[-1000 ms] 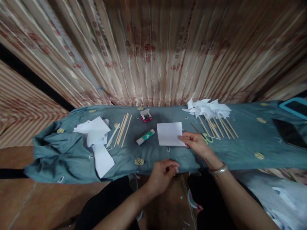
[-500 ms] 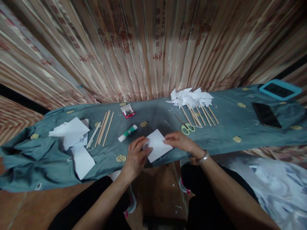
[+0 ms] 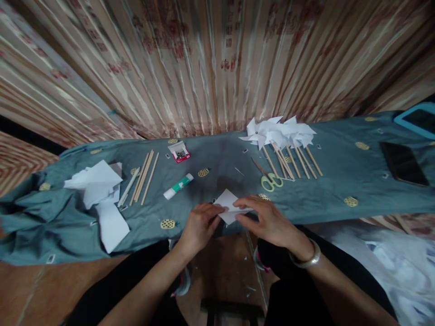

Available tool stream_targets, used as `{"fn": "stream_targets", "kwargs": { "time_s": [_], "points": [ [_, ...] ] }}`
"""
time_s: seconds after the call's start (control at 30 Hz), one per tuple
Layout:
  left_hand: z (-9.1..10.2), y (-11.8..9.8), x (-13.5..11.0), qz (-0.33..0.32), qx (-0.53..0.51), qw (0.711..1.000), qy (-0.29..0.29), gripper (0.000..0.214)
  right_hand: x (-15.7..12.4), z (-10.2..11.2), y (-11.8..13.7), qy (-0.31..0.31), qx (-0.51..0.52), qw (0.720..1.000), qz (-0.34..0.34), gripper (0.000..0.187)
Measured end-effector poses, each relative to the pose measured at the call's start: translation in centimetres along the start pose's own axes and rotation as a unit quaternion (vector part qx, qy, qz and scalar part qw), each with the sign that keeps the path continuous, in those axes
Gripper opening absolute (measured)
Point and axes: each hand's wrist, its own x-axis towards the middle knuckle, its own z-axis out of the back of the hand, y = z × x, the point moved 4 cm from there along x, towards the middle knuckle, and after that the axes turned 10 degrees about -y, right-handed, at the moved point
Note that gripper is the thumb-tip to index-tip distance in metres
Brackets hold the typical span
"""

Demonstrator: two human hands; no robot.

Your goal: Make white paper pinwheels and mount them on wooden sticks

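Since half a second ago the square white paper [image 3: 227,198] has changed shape between my hands: it lay flat then, and now a crease or raised edge runs across it from one side to the other. A second ago only my right hand [image 3: 272,222] touched it, and now my left hand [image 3: 199,226] is on it too.

From my end, the left thumb and forefinger are together, pinched on the paper's left corner. The right thumb and forefinger stand apart at the opposite corner, the forefinger over the sheet and the thumb by its lower edge; I can't tell how firmly they press. The paper sits directly between the two hands, by the near edge of the green cloth [image 3: 217,165].

Just beyond the left hand I have a green-and-white tube [image 3: 178,186], and farther beyond it an open red-and-white box [image 3: 181,154] of small pieces. Well to the left of that hand lie wooden sticks [image 3: 144,176], then a heap of white paper [image 3: 100,181], with one loose sheet [image 3: 113,226] in front.

Past the right fingertips I see scissors [image 3: 272,181] with pale green handles, and behind them a cluster of white paper pinwheels [image 3: 280,132] on sticks. A dark phone [image 3: 403,163] lies well to the right of the right hand, a blue-framed tablet [image 3: 416,120] beyond it. A bracelet [image 3: 313,259] circles the right wrist.
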Motion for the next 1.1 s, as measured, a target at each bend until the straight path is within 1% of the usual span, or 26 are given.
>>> {"fn": "stream_targets", "kwargs": {
  "time_s": [0.1,0.13,0.23,0.37,0.47,0.57,0.73,0.87,0.93,1.0,1.03,1.1],
  "points": [
    [0.2,-0.1,0.2,0.023,-0.009,1.000,-0.010,0.019,0.3,0.8,-0.6,0.033,0.041,0.998,-0.035,0.031],
    [0.2,-0.1,0.2,0.026,-0.009,1.000,-0.008,0.020,0.4,1.0,-0.8,0.034,0.048,0.997,-0.045,0.029],
    [0.3,-0.2,0.1,0.041,-0.003,0.999,0.006,0.022,0.6,1.0,-1.3,0.014,0.037,0.997,-0.067,0.013],
    [0.3,0.1,-0.2,0.081,0.002,0.997,0.012,0.025,0.9,0.2,-1.6,0.004,0.010,0.997,-0.074,0.020],
    [0.2,0.4,-0.2,0.103,-0.005,0.995,0.015,0.027,1.0,-0.1,-1.7,-0.005,0.050,0.995,-0.091,0.018],
    [0.1,0.6,-0.1,0.110,-0.009,0.994,0.016,0.026,1.0,-0.4,-1.7,-0.021,0.078,0.992,-0.102,0.013],
    [-0.3,0.8,-0.1,0.139,-0.031,0.990,0.010,0.028,1.4,-0.9,-1.3,-0.014,0.005,0.997,-0.076,0.010],
    [-0.9,0.9,-0.4,0.190,-0.071,0.979,0.001,0.037,1.7,-0.4,-1.7,-0.017,-0.014,0.994,-0.106,0.010],
    [-1.0,0.9,-0.5,0.202,-0.079,0.976,0.003,0.040,1.9,-0.1,-2.0,-0.016,-0.015,0.992,-0.123,0.010],
    [-0.9,0.8,-0.6,0.188,-0.075,0.979,0.001,0.040,1.9,-0.2,-2.3,-0.008,-0.030,0.990,-0.134,0.010],
    [-0.6,0.6,-0.6,0.168,-0.068,0.984,-0.005,0.040,1.9,-0.4,-2.5,-0.007,-0.043,0.990,-0.136,0.010],
    [-0.1,-0.1,-0.7,0.095,-0.028,0.995,-0.023,0.038,1.7,-0.7,-2.7,-0.022,-0.071,0.989,-0.124,0.010]
  ]
}}
